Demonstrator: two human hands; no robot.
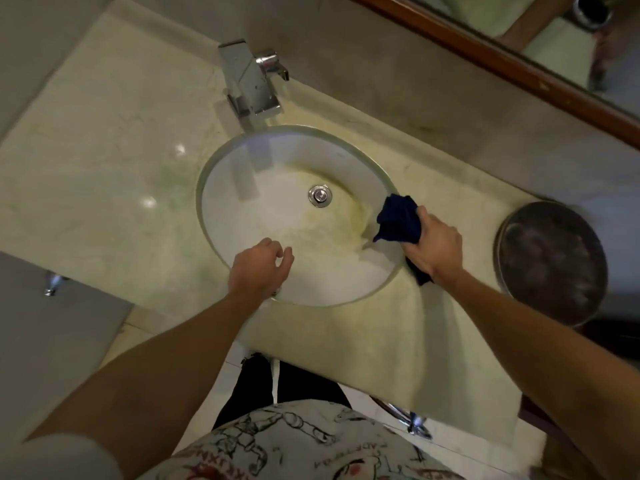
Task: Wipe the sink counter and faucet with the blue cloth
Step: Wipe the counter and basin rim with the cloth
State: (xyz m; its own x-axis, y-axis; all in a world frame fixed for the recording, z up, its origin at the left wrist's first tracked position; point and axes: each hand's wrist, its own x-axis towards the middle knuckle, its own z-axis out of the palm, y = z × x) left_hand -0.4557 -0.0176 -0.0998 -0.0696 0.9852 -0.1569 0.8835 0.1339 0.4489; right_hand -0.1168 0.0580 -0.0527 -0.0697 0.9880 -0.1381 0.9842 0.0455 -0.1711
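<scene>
1. The right hand [434, 249] has its grip closed around the blue cloth [398, 220], which is bunched up at the right rim of the sink [214, 223]. Part of the cloth sticks out toward the basin and a corner pokes out below the hand, near the front edge of the desk [104, 140].
2. The left hand [259, 268] hovers over the near side of the basin with fingers loosely curled and nothing in its grip.
3. The cloth's long axis runs roughly from far-left to near-right, across the sink rim. Its free, bunched end points toward the drain [320, 195]. The picture is a little blurred here, so how it is folded is hard to tell.
4. Risk: because the cloth is wadded, only a small patch would touch the surface, so a wipe may leave streaks or miss strips of the desk.
5. Risk: the loose end hangs over the basin, which looks stained and may be wet. It could pick up grime there and smear it onto the desk.
6. Risk: a round metal bin [550, 265] stands just to the right of the hand. A wide sweep that way could knock it.
7. Risk: the faucet [249, 84] stands at the far side, well apart from the cloth. Reaching for it over the basin may drag the trailing corner through the bowl.
</scene>
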